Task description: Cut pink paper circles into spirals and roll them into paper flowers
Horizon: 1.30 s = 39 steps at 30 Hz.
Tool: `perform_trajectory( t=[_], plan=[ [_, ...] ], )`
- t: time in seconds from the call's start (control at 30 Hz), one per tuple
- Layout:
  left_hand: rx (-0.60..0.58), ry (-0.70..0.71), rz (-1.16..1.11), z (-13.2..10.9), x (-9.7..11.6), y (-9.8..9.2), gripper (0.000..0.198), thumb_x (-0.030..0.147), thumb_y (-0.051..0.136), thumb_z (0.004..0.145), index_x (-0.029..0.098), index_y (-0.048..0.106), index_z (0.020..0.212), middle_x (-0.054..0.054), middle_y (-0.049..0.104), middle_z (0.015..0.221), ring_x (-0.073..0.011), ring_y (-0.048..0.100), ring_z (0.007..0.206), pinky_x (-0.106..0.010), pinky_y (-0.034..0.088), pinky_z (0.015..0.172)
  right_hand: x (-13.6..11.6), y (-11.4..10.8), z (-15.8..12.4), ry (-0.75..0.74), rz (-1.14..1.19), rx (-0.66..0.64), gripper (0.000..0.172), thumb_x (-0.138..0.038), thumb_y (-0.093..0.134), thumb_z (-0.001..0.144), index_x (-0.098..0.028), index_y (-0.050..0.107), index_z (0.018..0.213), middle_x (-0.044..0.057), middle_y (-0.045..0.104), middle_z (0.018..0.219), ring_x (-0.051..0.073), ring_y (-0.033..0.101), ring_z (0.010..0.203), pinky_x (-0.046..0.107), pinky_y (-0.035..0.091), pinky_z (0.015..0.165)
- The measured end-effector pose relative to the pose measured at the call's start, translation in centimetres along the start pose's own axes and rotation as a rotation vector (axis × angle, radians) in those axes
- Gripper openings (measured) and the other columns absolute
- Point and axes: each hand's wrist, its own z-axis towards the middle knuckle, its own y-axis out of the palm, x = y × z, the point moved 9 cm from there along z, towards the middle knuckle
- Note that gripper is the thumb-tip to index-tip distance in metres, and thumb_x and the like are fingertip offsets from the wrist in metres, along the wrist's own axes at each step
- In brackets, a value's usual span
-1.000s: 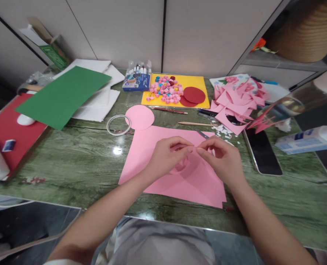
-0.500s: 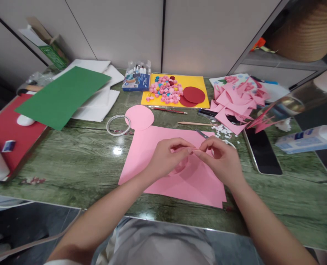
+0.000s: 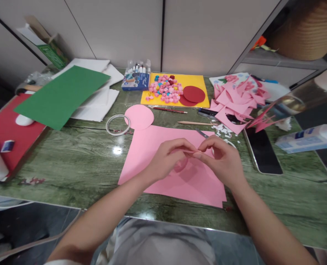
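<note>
My left hand (image 3: 170, 158) and my right hand (image 3: 221, 158) meet above a large sheet of pink paper (image 3: 149, 147). Pinched between both hands' fingertips is a thin strip of pink paper (image 3: 190, 151), seen almost edge-on and partly covered by the fingers. Below it shows a curled pink paper piece (image 3: 180, 165); whether it is joined to the strip I cannot tell. Just beyond my right hand lies a dark blade or scissor tip (image 3: 201, 133), its other end hidden by the hand. A pink paper circle (image 3: 139, 117) overlaps the sheet's far left corner.
A tape roll (image 3: 118, 125) lies left of the circle. Behind are a yellow sheet (image 3: 147, 96) with small rolled paper balls (image 3: 166, 88) and red circles (image 3: 193, 94), a pencil (image 3: 195, 123) and pink offcuts (image 3: 235, 103). To the right lie a phone (image 3: 264, 152) and a bottle (image 3: 307, 138).
My left fingers have shifted slightly along the strip, and more of its edge now shows between the hands. My right fingertips have closed in a little. Everything else stays put.
</note>
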Motion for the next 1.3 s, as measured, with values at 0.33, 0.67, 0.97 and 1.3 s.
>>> perform_trajectory(
  t=[0.33,0.67,0.97,1.3],
  plan=[
    [-0.031,-0.204,-0.247,0.0,-2.5,0.5,0.031,0.026,0.048,0.077,0.016,0.064,0.101,-0.009,0.068,0.093,-0.02,0.061,0.089,-0.032,0.043,0.081,-1.1,-2.0,-0.8,-0.089,-0.006,0.266,0.013,-0.02,0.069,0.071,-0.031,0.071,0.078,0.001,0.058,0.083,0.017,0.057,0.082,0.036,0.047,0.075],
    [0.01,-0.011,-0.065,-0.1,-0.2,0.2,0.025,0.013,0.052,0.071,0.017,0.063,0.093,-0.005,0.063,0.097,-0.0177,0.057,0.096,-0.028,0.042,0.086,-0.5,-1.8,-0.7,-0.041,0.006,0.237,0.01,-0.021,0.074,0.065,-0.025,0.065,0.065,0.001,0.057,0.084,0.018,0.056,0.085,0.039,0.045,0.081],
    [-0.047,0.061,0.156,0.0,-0.1,0.6,0.016,0.02,0.056,0.073,0.015,0.061,0.087,-0.005,0.063,0.092,-0.0182,0.056,0.092,-0.03,0.041,0.083,-0.1,-0.8,-0.3,-0.003,-0.013,0.113,0.02,-0.026,0.077,0.061,-0.02,0.058,0.058,0.002,0.056,0.087,0.019,0.055,0.088,0.039,0.042,0.082],
    [-0.096,0.026,0.304,-0.1,-0.4,1.2,0.017,0.013,0.055,0.071,0.016,0.06,0.087,-0.004,0.062,0.092,-0.0162,0.057,0.089,-0.029,0.042,0.083,0.4,0.6,0.1,0.039,-0.04,-0.048,0.035,-0.027,0.077,0.058,-0.019,0.044,0.051,0.003,0.057,0.09,0.021,0.056,0.089,0.038,0.041,0.08]
  ],
)
